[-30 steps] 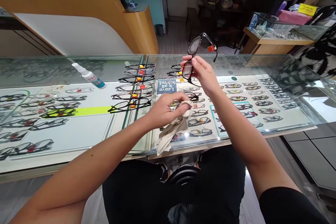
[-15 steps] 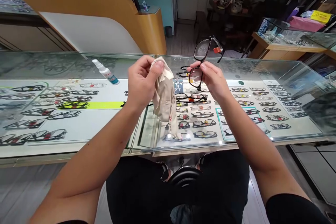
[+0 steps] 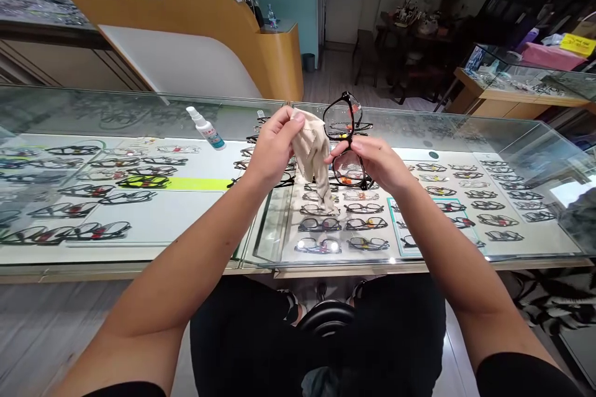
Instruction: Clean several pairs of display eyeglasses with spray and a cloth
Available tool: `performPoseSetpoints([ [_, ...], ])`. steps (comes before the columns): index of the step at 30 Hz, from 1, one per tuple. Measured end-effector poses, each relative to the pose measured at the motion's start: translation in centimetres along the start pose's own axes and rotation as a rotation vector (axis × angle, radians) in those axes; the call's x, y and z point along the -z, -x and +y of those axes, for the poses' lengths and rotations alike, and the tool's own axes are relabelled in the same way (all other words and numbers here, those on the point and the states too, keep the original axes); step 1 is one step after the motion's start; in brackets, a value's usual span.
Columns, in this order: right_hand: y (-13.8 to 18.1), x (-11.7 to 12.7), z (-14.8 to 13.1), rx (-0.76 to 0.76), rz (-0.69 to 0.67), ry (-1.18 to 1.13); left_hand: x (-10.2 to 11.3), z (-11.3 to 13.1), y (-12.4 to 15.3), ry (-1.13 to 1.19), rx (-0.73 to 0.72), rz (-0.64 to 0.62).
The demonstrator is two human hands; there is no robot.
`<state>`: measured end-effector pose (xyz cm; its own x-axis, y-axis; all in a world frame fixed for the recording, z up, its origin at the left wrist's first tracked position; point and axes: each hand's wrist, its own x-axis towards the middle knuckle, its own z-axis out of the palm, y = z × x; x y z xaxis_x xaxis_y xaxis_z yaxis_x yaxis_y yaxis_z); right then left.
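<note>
My left hand pinches one end of a beige cleaning cloth, and the rest of it hangs down. Between the fingers of my right hand is a pair of black-framed eyeglasses, gripped near the bridge and turned on its side, one lens above the other. The cloth hangs just left of the glasses; whether they touch I cannot tell. A white spray bottle with a blue label stands on the glass counter to the left of my left hand.
Below me is a glass display case with rows of eyeglasses inside. Beyond it stands a wooden cashier counter. Another glass case is at the right, and a small dark bin sits on the floor.
The eyeglasses have come lower and left, nearer the cloth, and turned somewhat. My left hand has moved right with the cloth. The view has shifted slightly.
</note>
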<state>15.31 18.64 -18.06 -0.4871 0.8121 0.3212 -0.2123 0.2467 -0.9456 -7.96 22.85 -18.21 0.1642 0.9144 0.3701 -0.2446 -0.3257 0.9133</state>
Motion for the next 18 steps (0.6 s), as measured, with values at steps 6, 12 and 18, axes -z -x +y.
performPoseSetpoints([
  [6,0.1,-0.1,0.3,-0.028,-0.066,0.026,-0.6,0.2,0.5,0.081,0.088,-0.042],
  [12,0.0,0.0,0.4,-0.04,-0.088,0.051,-0.7,0.0,0.9,0.158,0.152,-0.099],
  [18,0.0,0.1,0.7,-0.055,-0.131,0.036,-1.3,-0.3,1.4,0.173,0.156,-0.191],
])
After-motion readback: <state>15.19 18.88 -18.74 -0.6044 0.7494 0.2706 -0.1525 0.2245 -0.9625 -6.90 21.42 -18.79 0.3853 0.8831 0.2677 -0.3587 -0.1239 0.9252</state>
